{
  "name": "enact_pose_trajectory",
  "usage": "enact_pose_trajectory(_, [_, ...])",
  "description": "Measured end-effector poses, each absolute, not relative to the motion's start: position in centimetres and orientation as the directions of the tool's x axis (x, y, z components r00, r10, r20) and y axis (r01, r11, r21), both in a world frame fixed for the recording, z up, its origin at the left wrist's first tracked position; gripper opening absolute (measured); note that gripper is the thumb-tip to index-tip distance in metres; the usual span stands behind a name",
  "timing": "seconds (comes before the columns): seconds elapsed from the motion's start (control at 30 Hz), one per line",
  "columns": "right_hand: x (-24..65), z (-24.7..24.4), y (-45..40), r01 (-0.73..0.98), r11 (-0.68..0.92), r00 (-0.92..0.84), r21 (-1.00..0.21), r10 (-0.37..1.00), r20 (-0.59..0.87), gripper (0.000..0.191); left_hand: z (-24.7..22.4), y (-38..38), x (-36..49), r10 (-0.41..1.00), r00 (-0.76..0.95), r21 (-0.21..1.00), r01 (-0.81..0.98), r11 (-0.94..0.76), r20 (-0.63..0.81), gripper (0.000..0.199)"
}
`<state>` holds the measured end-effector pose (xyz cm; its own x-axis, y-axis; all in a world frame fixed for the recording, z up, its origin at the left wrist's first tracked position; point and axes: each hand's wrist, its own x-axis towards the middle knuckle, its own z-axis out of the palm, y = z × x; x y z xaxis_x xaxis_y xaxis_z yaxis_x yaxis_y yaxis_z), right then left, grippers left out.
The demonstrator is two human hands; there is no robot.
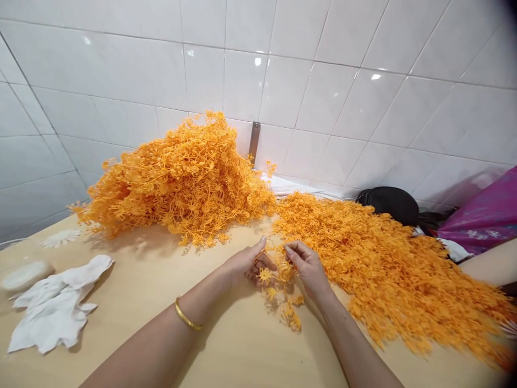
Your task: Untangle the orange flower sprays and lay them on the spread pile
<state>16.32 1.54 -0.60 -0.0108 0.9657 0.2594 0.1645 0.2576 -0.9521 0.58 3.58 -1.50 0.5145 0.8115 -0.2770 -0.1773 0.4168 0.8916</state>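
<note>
As the head view looks down across the table [141, 302], both hands meet near its middle over an orange strand [286, 271] of small flower-like pieces. The right hand [307, 265] pinches the strand between thumb and forefinger. The left hand [252, 264] is beside it, thumb raised and the other fingers curled in against the orange pieces; whether they are closed firmly on any cannot be told. The strand trails below the hands, and it is unclear whether its lower end touches the tabletop. A gold bracelet [184, 319] circles the left forearm. Beyond the left hand, a tall orange heap [189, 178] stands near the tiled wall [299, 91], while a flatter orange pile [375, 258] spreads out beside the right hand toward the right edge. A crumpled white cloth [56, 307] lies at the far left, next to a pale oval object [26, 276]. Behind the flatter pile sit a black pouch [391, 205] and a purple bag [480, 213]
</note>
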Motion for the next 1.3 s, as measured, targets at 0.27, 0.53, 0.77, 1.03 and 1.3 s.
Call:
enact_pose_trajectory(0.27, [16.5,-0.7,1.5,0.206,0.141,-0.140,-0.968,0.984,0.114,0.017,-1.9,5.0,-0.3,0.866,0.452,0.848,-0.353,0.395,-0.215,0.015])
enact_pose_trajectory(0.53, [16.8,-1.5,1.9,0.318,0.153,-0.152,-0.936,0.982,0.110,0.011,-1.8,5.1,-0.7,0.831,0.516,0.805,-0.393,0.445,-0.208,0.015])
enact_pose_trajectory(0.77, [15.4,-0.6,0.9,0.523,0.403,0.003,-0.751,0.881,0.474,0.008,-2.1,4.7,-0.1,0.820,0.519,0.818,-0.346,0.460,-0.242,0.014])
enact_pose_trajectory(1.03, [14.9,-0.5,0.5,0.535,0.458,-0.073,-0.710,0.862,0.502,0.012,-1.7,4.8,-0.3,0.797,0.546,0.778,-0.371,0.506,-0.258,0.016])
enact_pose_trajectory(1.3, [14.9,-0.3,0.7,0.180,0.308,-0.018,-0.934,0.951,0.310,0.005,-1.2,4.4,0.1,0.876,0.418,0.896,-0.253,0.365,-0.239,0.019])
